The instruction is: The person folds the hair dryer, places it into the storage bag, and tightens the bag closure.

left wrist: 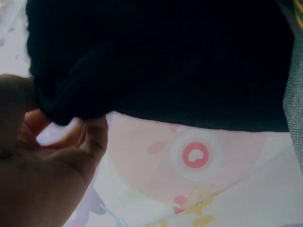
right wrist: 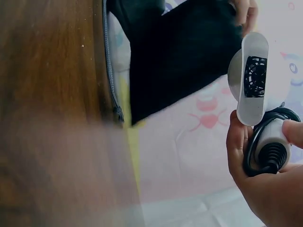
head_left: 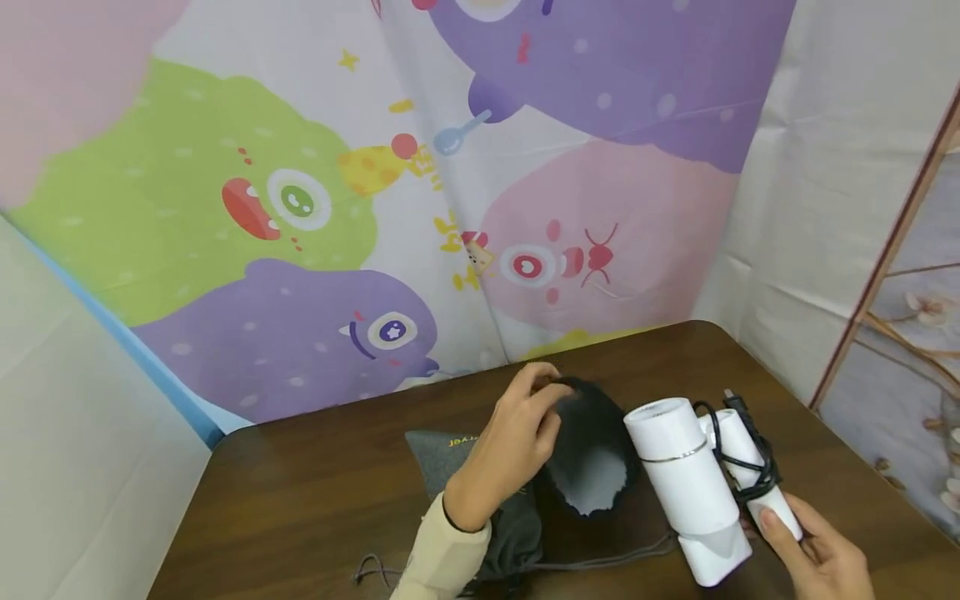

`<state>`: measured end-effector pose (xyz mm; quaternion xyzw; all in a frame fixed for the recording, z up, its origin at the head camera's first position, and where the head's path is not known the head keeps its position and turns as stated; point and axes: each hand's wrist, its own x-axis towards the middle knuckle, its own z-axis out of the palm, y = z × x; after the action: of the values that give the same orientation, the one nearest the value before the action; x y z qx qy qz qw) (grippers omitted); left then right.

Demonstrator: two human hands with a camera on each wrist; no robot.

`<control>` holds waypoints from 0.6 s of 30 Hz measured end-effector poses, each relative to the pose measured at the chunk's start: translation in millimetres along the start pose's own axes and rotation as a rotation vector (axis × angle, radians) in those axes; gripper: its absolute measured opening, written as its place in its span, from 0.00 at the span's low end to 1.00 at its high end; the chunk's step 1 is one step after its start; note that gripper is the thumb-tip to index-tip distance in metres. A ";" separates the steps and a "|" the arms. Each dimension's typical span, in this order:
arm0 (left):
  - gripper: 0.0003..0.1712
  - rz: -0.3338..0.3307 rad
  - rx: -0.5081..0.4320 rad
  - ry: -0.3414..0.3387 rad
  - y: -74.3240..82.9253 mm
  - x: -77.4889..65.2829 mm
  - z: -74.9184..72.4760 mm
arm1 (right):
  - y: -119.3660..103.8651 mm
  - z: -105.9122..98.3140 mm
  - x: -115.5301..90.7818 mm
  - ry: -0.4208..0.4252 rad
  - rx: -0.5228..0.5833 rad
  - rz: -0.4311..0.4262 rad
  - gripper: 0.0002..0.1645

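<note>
My left hand (head_left: 510, 442) pinches the edge of a piece of black cloth (head_left: 581, 425), which looks like a pouch and shows a paler patch low down. In the left wrist view the cloth (left wrist: 165, 61) hangs dark and wide from the fingers. A white hair dryer (head_left: 686, 487) is in my right hand (head_left: 821, 554), gripped by its folded handle. Black cord (head_left: 765, 483) is wound round that handle. The right wrist view shows the dryer's flat nozzle (right wrist: 253, 106) with a dark grille inside. Beneath my left forearm lies a grey drawstring pouch (head_left: 517, 533) with yellow lettering.
A grey drawstring (head_left: 600, 561) runs across the brown table (head_left: 300, 492) toward the dryer, and a loop of cord (head_left: 371, 567) lies at left. Behind the table hangs a cartoon-printed cloth (head_left: 300, 167). Pale sheets stand at both sides.
</note>
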<state>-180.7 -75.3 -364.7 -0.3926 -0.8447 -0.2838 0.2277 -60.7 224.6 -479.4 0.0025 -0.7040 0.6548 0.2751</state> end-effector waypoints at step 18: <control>0.27 0.047 0.113 -0.323 5.6 -1.6 13.0 | 1.7 -0.5 -18.0 -0.349 -0.028 -0.129 0.35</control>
<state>-177.4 -64.6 -373.5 -0.4393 -0.8755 -0.1636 0.1173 -45.8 218.9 -488.0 0.1576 -0.7483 0.6156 0.1904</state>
